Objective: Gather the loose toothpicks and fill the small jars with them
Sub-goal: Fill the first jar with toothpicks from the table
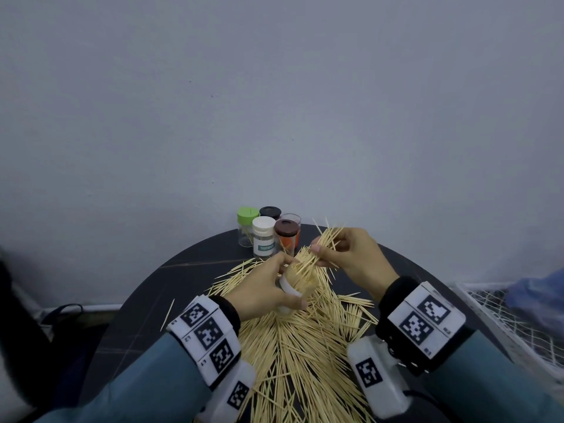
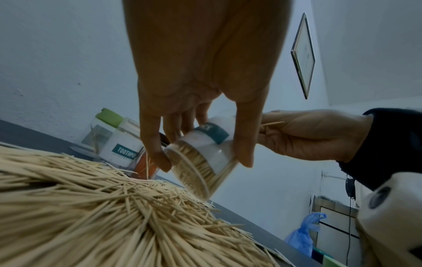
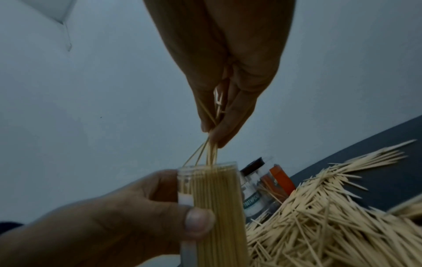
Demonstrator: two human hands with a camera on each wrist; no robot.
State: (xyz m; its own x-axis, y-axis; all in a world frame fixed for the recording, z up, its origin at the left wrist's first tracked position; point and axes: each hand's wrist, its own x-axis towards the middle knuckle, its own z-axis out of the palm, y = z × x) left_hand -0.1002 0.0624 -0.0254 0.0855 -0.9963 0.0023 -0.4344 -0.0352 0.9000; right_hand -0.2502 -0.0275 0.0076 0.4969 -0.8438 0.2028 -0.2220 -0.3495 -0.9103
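1. left hand [image 1: 262, 288] grips a clear jar [image 3: 212, 204] above the loose pile [image 1: 305, 355], mouth tilted toward the right hand [image 1: 351, 254]
2. right hand pinches a fanned bunch of toothpicks [image 1: 317, 248], tips just entering the packed jar, sticks roughly in line with it
3. the jar mouth is hidden in the head view; the capped jars [image 1: 264, 236] behind show contents only dimly

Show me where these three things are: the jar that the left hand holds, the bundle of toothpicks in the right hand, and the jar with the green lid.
held jar [image 3: 214, 195], right wrist view, on its clear side wall.
toothpick bundle [image 1: 328, 239], head view, on the sticks above the fingers.
green-lidded jar [image 1: 247, 214], head view, on its lid.
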